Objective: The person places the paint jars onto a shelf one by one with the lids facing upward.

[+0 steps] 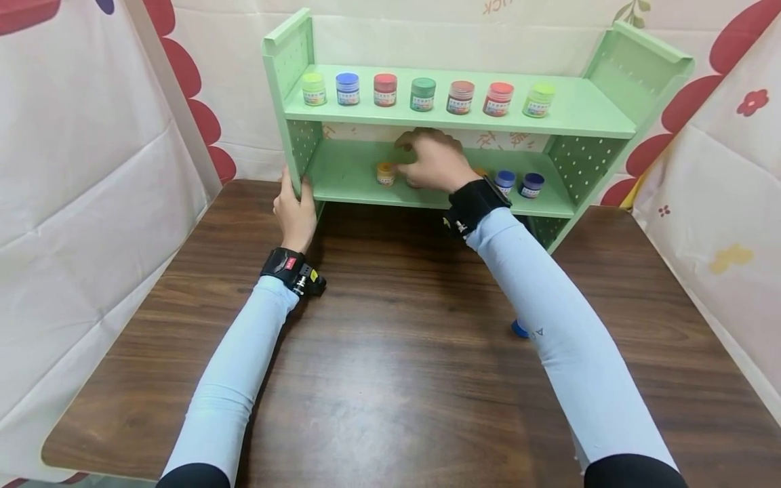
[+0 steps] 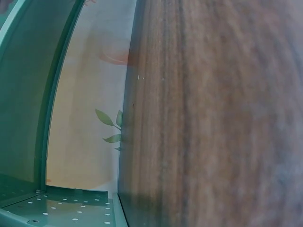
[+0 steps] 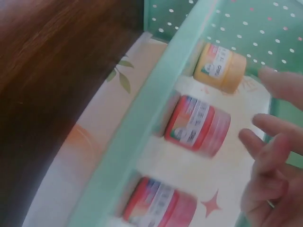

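Observation:
My left hand (image 1: 297, 215) grips the left side panel of a light green shelf rack (image 1: 342, 163), fingers at its front edge; this hand is out of the left wrist view. Over the middle shelf my right hand (image 1: 436, 159) reaches in, holding nothing. In the right wrist view its fingers (image 3: 270, 127) are spread loosely just off the lids of a yellow paint jar (image 3: 220, 68) and a red paint jar (image 3: 196, 125). A second red paint jar (image 3: 161, 203) stands beside them. In the head view the right hand hides most of the red jars.
Along the top shelf stand several paint jars, among them a dark green jar (image 1: 423, 95) and a blue jar (image 1: 347, 89). Blue jar (image 1: 504, 181) and purple jar (image 1: 531, 186) sit right on the middle shelf. A blue object (image 1: 519, 329) on the wooden table (image 1: 378, 379) is partly behind my right sleeve.

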{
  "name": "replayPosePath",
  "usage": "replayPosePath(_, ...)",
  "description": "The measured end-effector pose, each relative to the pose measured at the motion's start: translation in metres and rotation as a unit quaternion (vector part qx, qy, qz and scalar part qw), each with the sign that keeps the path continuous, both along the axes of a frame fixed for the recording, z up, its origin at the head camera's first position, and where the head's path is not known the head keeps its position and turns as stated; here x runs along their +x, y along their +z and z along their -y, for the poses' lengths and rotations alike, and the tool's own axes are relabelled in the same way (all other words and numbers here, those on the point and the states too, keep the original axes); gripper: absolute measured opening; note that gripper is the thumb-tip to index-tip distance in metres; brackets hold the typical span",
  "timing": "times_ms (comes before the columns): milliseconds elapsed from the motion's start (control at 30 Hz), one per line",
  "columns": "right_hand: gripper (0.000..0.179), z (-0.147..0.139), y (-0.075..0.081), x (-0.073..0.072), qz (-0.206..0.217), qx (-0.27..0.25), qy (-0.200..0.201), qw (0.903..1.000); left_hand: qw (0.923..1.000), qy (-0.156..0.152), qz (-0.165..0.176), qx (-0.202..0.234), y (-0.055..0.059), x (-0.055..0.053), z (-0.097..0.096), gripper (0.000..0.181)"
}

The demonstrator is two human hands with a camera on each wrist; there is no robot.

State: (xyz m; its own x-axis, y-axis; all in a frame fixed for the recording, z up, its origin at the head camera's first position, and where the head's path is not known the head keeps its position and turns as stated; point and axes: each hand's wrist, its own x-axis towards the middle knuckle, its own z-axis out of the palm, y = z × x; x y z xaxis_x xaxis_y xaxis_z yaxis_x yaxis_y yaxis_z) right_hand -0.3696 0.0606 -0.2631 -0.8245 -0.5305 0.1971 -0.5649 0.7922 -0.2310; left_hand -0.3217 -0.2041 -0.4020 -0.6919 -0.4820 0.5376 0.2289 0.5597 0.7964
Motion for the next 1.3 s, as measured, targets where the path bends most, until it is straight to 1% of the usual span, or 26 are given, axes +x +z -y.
replayPosePath(133,0.048,-0.023,-0.007,0.013,-0.034,-0.034,-0.005,0.9988,1.0,-0.002,0.002,0.001,0.0,0.0,-0.002,0.045)
replayPosePath(200,0.042,-0.033,-0.013,0.022,-0.057,-0.045,-0.004,0.9974,1.0,-0.002,0.0,0.002,0.0,0.0,-0.002,0.045)
replayPosePath(300,0.035,-0.047,-0.022,0.038,-0.08,-0.057,0.005,0.9952,1.0,-0.004,-0.003,0.004,0.001,0.001,-0.002,0.045)
replayPosePath(400,0.03,-0.06,-0.03,0.052,-0.086,-0.066,0.015,0.994,1.0,-0.001,0.0,0.004,0.001,0.001,0.0,0.046)
replayPosePath(533,0.024,-0.078,-0.044,0.064,-0.074,-0.059,0.027,0.9952,0.9999,0.006,0.009,0.006,-0.001,0.004,0.002,0.047)
replayPosePath(633,0.021,-0.091,-0.056,0.07,-0.057,-0.045,0.029,0.9969,0.9998,0.011,0.013,0.007,-0.002,0.005,0.003,0.047)
replayPosePath(767,0.02,-0.109,-0.069,0.075,-0.028,-0.026,0.025,0.9989,0.9999,0.003,0.014,0.002,-0.001,0.004,0.001,0.047)
replayPosePath(867,0.02,-0.121,-0.077,0.075,-0.001,-0.018,0.022,0.9996,0.9999,-0.003,0.012,0.001,0.0,0.003,0.0,0.047)
replayPosePath(967,0.02,-0.132,-0.084,0.073,0.035,-0.02,0.016,0.9991,0.9999,-0.001,0.014,0.002,0.001,0.003,-0.001,0.047)
replayPosePath(1067,0.022,-0.142,-0.088,0.071,0.082,-0.03,0.008,0.9962,0.9999,-0.002,0.015,0.002,0.002,0.002,-0.002,0.047)
replayPosePath(1167,0.025,-0.149,-0.091,0.068,0.131,-0.042,0.011,0.9904,0.9999,-0.004,0.011,0.003,0.002,0.002,-0.002,0.048)
replayPosePath(1300,0.028,-0.155,-0.091,0.064,0.198,-0.033,0.033,0.9792,1.0,-0.002,0.007,0.003,0.001,0.004,0.0,0.048)
